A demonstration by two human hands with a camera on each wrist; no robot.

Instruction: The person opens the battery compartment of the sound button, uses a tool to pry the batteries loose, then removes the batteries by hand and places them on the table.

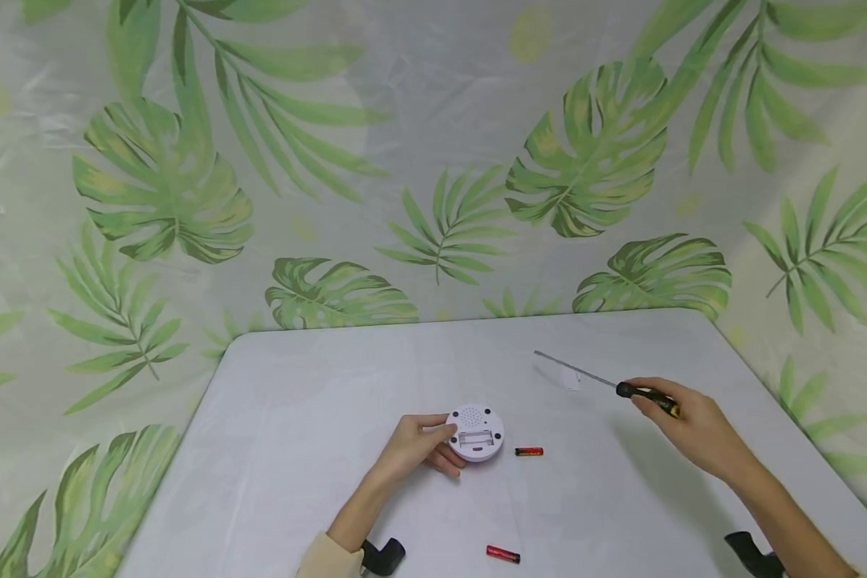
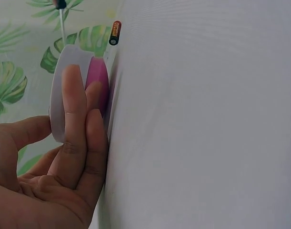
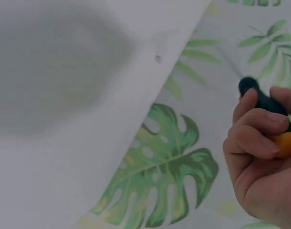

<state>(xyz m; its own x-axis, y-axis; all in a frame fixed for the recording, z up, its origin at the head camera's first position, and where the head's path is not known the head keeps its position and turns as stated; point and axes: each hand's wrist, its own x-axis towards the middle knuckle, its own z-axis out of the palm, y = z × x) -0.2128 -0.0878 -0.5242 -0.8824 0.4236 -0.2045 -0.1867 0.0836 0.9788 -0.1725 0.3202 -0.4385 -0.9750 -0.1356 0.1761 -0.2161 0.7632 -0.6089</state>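
My left hand point(image 1: 422, 445) pinches the edge of a round white device point(image 1: 474, 433), its underside turned up. That face shows speaker holes, dark round feet and an uncovered battery compartment. In the left wrist view the thumb is on one face of the device point(image 2: 59, 95), the fingers are behind it, and a pink part faces the table. My right hand point(image 1: 701, 425) grips a screwdriver point(image 1: 646, 393) by its black and yellow handle, raised above the table, its long shaft pointing left. The right wrist view shows fingers curled round the handle point(image 3: 264, 101).
One red and black battery point(image 1: 529, 452) lies just right of the device; another battery point(image 1: 502, 554) lies nearer the front. A small pale piece point(image 1: 571, 379) is on the white table point(image 1: 318, 385) below the screwdriver shaft. A leaf-patterned sheet point(image 1: 441, 144) hangs behind.
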